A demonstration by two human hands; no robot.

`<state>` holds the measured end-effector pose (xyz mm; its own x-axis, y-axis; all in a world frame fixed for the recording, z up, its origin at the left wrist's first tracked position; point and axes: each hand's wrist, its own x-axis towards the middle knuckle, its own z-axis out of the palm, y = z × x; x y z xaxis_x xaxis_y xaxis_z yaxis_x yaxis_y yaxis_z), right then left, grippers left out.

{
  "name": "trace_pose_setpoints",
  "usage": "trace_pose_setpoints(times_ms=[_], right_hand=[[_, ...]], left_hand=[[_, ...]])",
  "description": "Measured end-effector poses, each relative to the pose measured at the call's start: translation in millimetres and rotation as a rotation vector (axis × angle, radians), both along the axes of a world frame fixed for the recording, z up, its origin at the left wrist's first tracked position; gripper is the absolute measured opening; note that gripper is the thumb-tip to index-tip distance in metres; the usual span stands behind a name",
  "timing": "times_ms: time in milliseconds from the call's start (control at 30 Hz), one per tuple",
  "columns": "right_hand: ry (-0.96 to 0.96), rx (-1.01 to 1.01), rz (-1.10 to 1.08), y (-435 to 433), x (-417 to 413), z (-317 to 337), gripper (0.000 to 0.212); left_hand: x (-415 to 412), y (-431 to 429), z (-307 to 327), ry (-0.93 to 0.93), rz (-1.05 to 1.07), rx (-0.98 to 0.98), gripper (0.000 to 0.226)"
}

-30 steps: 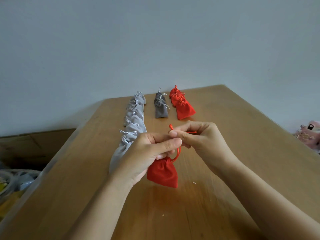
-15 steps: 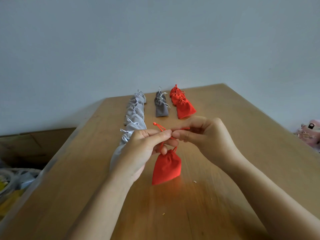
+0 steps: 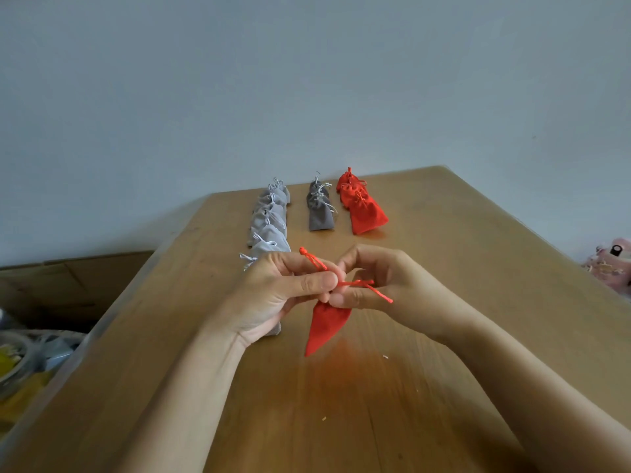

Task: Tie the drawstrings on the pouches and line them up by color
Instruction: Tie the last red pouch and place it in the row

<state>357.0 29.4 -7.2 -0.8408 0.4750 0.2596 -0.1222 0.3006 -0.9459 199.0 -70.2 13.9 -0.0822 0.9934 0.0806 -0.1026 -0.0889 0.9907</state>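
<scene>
Left hand (image 3: pixel 273 297) and right hand (image 3: pixel 386 285) pinch the drawstrings (image 3: pixel 358 283) of the dangling red pouch (image 3: pixel 326 327); any slack, knot likely slips loose.

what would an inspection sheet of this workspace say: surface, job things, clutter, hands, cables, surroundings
surface: wooden table, light brown.
job's things: red pouch hangs from its drawstring; light grey row, dark grey row and red row of tied pouches lie side by side, running toward the far edge.
clutter: small crumbs on the table near the red pouch.
grippers: left hand and right hand both pinch the drawstring.
cables: nothing seen.
surroundings: plain wall; cardboard box at left; pink object at right, too cut off to identify.
</scene>
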Motion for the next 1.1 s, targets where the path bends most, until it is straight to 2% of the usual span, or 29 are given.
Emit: trace_pose_setpoints(times_ms=[67, 167, 300, 433, 567, 667, 767, 933, 1100], right_hand=[[-0.039, 0.018, 0.000, 0, 0, 0, 0.020], [-0.077, 0.022, 0.011, 3, 0, -2, 0.023], [-0.065, -0.014, -0.018, 9, 5, 0, 0.012], [-0.041, -0.070, -0.043, 10, 5, 1, 0.010], [-0.023, -0.096, -0.076, 9, 3, 0, 0.007], [-0.005, -0.124, -0.087, 7, 0, -2, 0.030], [-0.005, -0.168, -0.093, 4, -3, -4, 0.027], [0.038, -0.210, 0.002, 6, -1, -7, 0.029], [0.099, -0.135, -0.112, 7, -3, -8, 0.025]], left_hand=[[-2, -1, 0, 0.076, 0.001, 0.033, 0.035], [2, -2, 1, 0.207, 0.048, 0.077, 0.012], [7, 0, 2, 0.311, 0.205, 0.145, 0.011], [9, 1, -6, 0.690, 0.458, 0.215, 0.018], [16, 3, -11, 1.020, 0.702, 0.450, 0.016], [15, 5, -12, 1.152, 0.760, 0.585, 0.015], [16, 6, -14, 1.172, 0.762, 0.636, 0.010], [11, 7, -18, 1.080, 0.774, 0.637, 0.006], [12, 8, -17, 0.986, 0.693, 0.662, 0.008]])
